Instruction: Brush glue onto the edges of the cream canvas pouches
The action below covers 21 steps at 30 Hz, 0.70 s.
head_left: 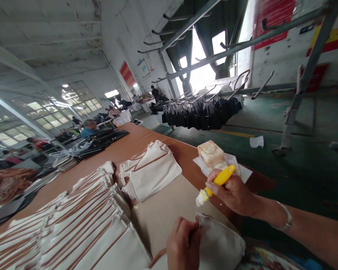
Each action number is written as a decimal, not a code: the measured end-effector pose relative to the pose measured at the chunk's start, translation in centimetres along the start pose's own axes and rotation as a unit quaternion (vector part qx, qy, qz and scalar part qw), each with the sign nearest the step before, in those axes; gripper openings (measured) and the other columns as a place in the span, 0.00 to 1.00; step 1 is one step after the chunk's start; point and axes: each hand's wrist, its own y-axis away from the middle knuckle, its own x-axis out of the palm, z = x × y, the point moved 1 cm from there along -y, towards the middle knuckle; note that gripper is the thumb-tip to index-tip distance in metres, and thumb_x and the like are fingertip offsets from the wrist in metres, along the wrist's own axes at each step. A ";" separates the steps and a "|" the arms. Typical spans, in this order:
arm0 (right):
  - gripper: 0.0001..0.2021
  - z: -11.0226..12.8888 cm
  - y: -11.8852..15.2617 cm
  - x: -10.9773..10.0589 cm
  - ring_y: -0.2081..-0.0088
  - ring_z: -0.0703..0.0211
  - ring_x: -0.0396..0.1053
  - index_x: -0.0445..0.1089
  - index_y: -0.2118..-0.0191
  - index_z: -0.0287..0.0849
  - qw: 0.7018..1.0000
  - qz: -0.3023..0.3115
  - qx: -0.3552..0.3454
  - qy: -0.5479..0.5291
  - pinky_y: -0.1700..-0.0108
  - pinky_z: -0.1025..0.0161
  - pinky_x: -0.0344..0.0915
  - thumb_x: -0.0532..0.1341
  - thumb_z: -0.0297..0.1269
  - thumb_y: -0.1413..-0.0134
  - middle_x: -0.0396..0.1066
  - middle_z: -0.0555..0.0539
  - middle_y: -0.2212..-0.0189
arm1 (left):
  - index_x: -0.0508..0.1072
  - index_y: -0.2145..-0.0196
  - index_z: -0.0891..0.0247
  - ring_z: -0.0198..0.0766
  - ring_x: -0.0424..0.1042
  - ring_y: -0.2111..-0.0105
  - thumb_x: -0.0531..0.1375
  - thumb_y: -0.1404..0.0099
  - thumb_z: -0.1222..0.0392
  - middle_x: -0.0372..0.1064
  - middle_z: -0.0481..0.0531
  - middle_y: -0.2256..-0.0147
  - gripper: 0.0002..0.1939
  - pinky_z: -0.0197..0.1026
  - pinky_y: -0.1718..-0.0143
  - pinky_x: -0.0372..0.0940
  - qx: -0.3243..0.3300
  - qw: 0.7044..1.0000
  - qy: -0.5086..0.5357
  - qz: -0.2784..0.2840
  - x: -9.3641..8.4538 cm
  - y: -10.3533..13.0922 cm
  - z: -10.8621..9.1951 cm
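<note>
My right hand (pixel 236 193) grips a brush with a yellow handle (pixel 222 179), its pale, glue-smeared bristles tilted down to the left. Just below the bristle tip, my left hand (pixel 184 240) pinches the edge of a cream pouch (pixel 221 242) with brown trim. The pouch lies at the table's near edge, partly hidden by that hand. Behind the right hand, a whitish, crusted square container (pixel 211 153) sits on a white sheet (pixel 243 172). Whether the bristles touch the pouch I cannot tell.
Overlapping rows of cream pouches (pixel 95 228) cover the table's left side, with a smaller stack (pixel 154 172) ahead. Black bags hang from a metal rack (pixel 202 114) beyond the brown table (pixel 141 137). A person in blue (pixel 88 129) is at the far left.
</note>
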 end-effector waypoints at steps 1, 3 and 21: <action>0.09 0.1 -0.2 -0.3 0.73 0.62 0.61 0.65 0.70 0.41 1.000 -0.011 0.007 -0.008 0.68 0.63 0.59 0.56 0.36 0.37 0.62 0.52 0.75 | 0.72 0.71 0.61 0.32 0.65 0.75 0.58 0.33 0.58 0.66 0.47 0.73 0.09 0.33 0.73 0.58 0.061 0.997 -0.042 -0.015 0.0 0.2 -0.3; 0.10 0.3 -0.7 -0.8 0.74 0.63 0.59 0.65 0.70 0.41 0.999 -0.003 0.027 -0.032 0.70 0.64 0.57 0.56 0.37 0.38 0.60 0.53 0.77 | 0.72 0.68 0.61 0.33 0.66 0.75 0.58 0.33 0.63 0.66 0.48 0.74 0.05 0.34 0.73 0.58 0.175 0.978 -0.112 -0.029 -0.1 0.6 -1.1; 0.09 1.8 -0.2 -1.1 0.76 0.65 0.56 0.63 0.71 0.40 0.982 0.174 0.064 -0.047 0.72 0.67 0.55 0.57 0.36 0.41 0.59 0.54 0.78 | 0.70 0.65 0.62 0.37 0.64 0.75 0.59 0.35 0.70 0.67 0.49 0.76 0.05 0.39 0.73 0.59 0.298 0.932 -0.205 -0.008 -0.7 1.0 -2.1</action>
